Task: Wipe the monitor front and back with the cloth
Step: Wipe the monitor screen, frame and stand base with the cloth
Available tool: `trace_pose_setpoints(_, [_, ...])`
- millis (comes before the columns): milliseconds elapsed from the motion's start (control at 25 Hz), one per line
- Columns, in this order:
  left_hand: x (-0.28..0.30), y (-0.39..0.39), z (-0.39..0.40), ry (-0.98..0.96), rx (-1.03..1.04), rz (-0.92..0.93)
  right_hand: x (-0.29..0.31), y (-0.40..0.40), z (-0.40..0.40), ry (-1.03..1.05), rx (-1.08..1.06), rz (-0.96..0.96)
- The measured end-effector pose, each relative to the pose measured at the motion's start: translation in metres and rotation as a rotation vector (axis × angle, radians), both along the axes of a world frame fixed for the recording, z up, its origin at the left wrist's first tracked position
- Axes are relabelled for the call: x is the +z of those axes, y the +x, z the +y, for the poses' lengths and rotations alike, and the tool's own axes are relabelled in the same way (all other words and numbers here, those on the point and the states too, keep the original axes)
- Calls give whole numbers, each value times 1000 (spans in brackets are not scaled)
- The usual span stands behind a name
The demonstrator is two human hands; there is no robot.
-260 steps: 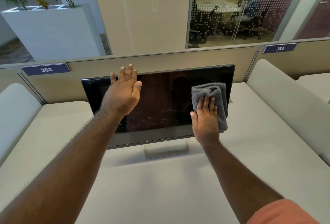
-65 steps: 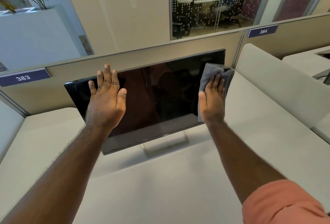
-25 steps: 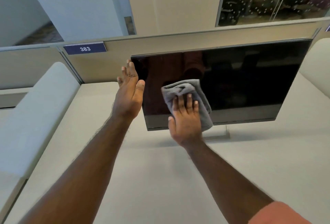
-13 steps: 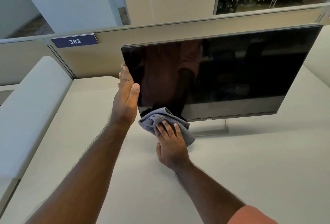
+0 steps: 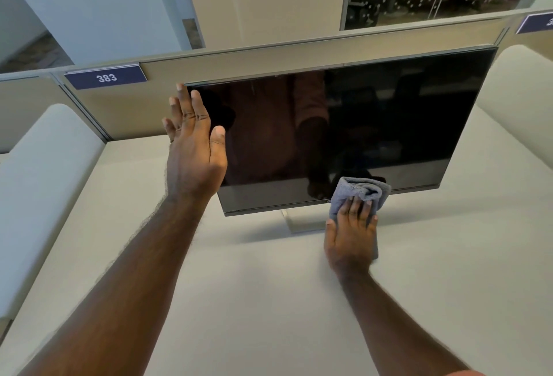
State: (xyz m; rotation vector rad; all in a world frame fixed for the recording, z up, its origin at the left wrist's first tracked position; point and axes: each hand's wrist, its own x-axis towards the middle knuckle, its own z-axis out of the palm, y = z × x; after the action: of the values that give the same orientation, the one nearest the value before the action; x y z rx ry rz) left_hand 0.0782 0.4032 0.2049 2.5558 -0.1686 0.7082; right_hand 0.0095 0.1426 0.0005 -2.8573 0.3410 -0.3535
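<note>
A black flat monitor [image 5: 359,124] stands on a silver stand [image 5: 302,221] on the pale desk, its dark screen facing me. My left hand [image 5: 193,148] lies flat with straight fingers against the monitor's left edge, thumb on the screen side. My right hand [image 5: 351,235] presses a folded grey cloth [image 5: 359,191] with straight fingers against the monitor's bottom bezel, near its middle. The cloth covers part of the logo there. The monitor's back is hidden.
The pale desk [image 5: 269,300] stretches toward me. A beige partition [image 5: 239,61] with a blue label 383 [image 5: 106,77] stands just behind the monitor. Padded side dividers rise at left [image 5: 39,184] and right [image 5: 520,88]. A white planter [image 5: 98,10] stands beyond.
My right hand has slid the cloth to the right along the monitor's bottom edge, from the lower left corner to about the middle. My left hand has stayed at the left edge.
</note>
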Motion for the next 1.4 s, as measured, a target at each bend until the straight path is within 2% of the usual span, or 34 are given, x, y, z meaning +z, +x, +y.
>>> trace_pose_setpoints(80, [6, 3, -2, 24, 4, -20, 10, 1, 11, -20, 55, -39])
trace_pose_setpoints(240, [14, 9, -12, 82, 6, -31, 15, -6, 65, -45, 417, -87])
trace_pose_setpoints(320, [15, 11, -21, 107, -1, -26, 11, -6, 66, -40, 440, -76])
trace_pose_setpoints(480, [18, 11, -37, 134, -21, -28, 0, -7, 14, -25, 333, -63])
trace_pose_setpoints(720, [21, 12, -49, 154, -35, -20, 5, 10, -85, 59, -133, 48])
trace_pose_setpoints(840, [22, 12, -54, 168, -40, -13, 17, 19, -112, 149, -236, 37])
trace_pose_setpoints(920, [23, 12, -59, 174, -42, -7, 24, 18, -100, 142, -188, -22])
trace_pose_setpoints(1080, [24, 14, -70, 184, -49, 3, 15, -3, -40, -6, 223, -45])
trace_pose_setpoints(1160, [24, 15, -76, 189, -58, 4, 7, -10, -29, -3, 284, -74])
trace_pose_setpoints(1280, [25, 15, -76, 183, -62, 13, 3, -5, -51, 27, 205, -57])
trace_pose_setpoints(1400, [26, 13, -70, 204, -40, 16, 11, 11, -90, 155, -55, 21])
